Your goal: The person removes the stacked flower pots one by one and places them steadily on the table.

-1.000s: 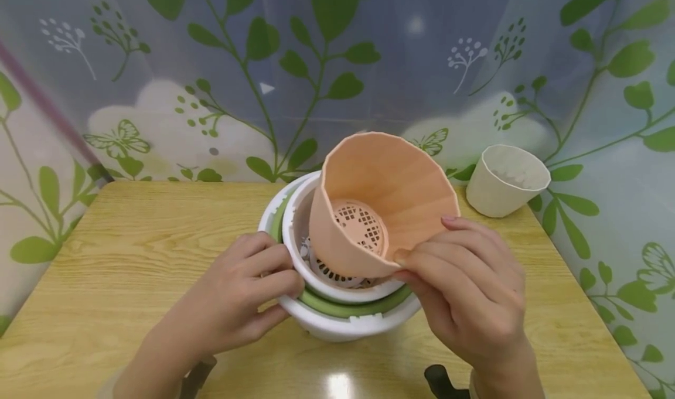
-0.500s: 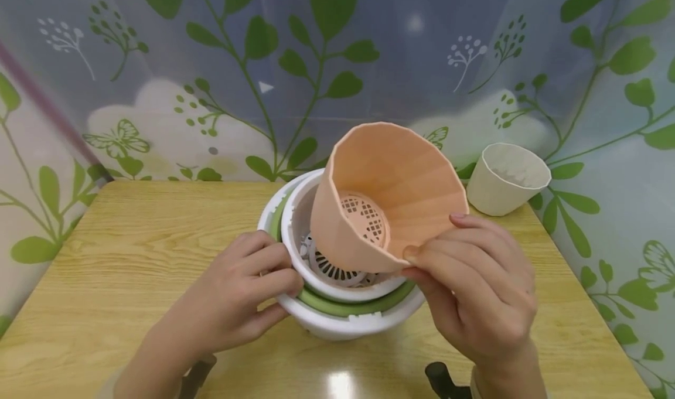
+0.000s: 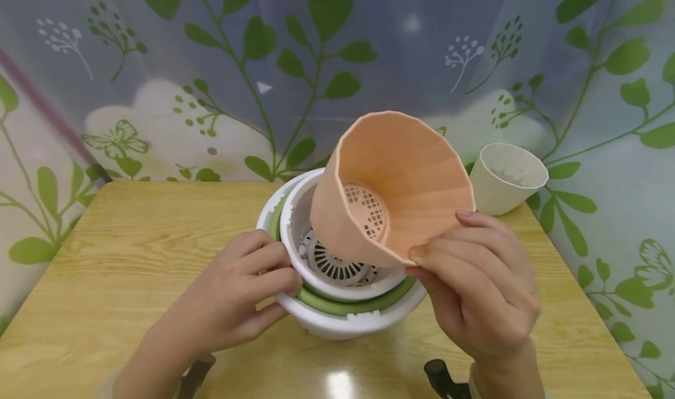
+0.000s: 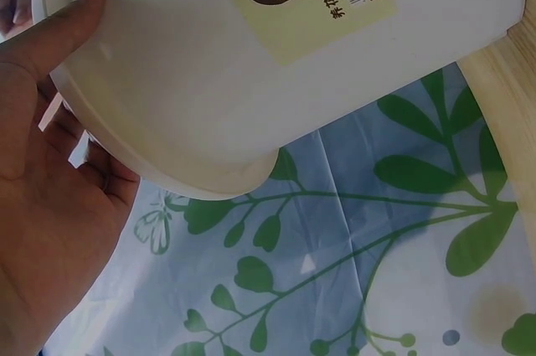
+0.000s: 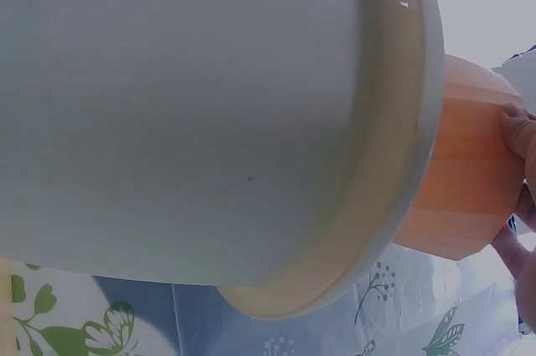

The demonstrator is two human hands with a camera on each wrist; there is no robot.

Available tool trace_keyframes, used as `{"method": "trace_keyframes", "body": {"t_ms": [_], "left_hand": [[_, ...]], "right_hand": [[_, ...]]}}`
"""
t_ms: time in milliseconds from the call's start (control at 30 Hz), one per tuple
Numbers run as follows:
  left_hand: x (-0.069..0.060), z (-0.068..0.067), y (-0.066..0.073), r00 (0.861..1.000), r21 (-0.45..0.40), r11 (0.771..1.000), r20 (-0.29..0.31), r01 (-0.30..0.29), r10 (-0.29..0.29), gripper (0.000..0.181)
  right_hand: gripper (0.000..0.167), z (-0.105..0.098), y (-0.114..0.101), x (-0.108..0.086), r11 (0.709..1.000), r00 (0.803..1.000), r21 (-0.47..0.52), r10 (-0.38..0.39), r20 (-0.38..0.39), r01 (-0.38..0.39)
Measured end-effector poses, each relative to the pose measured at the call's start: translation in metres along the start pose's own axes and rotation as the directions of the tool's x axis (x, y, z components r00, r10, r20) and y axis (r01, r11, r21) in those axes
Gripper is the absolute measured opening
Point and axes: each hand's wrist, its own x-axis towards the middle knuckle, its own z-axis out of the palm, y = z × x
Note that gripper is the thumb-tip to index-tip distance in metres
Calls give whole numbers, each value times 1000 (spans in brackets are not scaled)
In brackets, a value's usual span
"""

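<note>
My right hand [image 3: 477, 282] pinches the near right rim of an orange flowerpot [image 3: 406, 164], tilted with its mouth up and toward me. Its base, with a grid of drainage holes, hangs over the mouth of a nested stack of flowerpots. The stack has a white outer flowerpot [image 3: 343, 330], a green one [image 3: 329, 305] inside, and a white inner flowerpot [image 3: 324, 282] with a slotted bottom. My left hand [image 3: 239, 293] grips the left rim of the stack. In the left wrist view, the thumb presses the labelled outer white flowerpot [image 4: 167, 79] from outside.
A cream flowerpot [image 3: 495, 191] stands at the back right corner of the wooden table [image 3: 158, 229]. Behind and beside the table hangs a leaf-patterned cloth [image 3: 411, 47]. Dark bar-like pieces [image 3: 443, 378] show near both wrists.
The orange flowerpot has moved up and to the right with my right hand, showing more of the slotted bottom beneath. My left hand has stayed on the stack's rim.
</note>
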Motion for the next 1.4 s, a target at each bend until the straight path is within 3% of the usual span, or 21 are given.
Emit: {"method": "trace_keyframes", "body": {"t_ms": [367,600,900,1167,1400], "left_hand": [[0,0,-1,1000,6,1000,0,0,0,21],[-1,0,-1,1000,11,1000,-4,-5,5,20],[-1,1,0,1000,21,1000,8,4,-4,19],[-2,1,0,1000,23,1000,15,9,-9,20],[-3,2,0,1000,23,1000,12,11,-11,21]], "right_hand": [[29,-7,3,1,997,988,-57,42,-151,-51],[33,-9,5,0,992,976,-99,58,-210,-81],[43,-13,16,1,964,941,-215,77,-330,-154],[42,-13,26,3,938,933,-273,114,-340,-215],[43,-8,27,6,916,941,-311,156,-302,-252]]}}
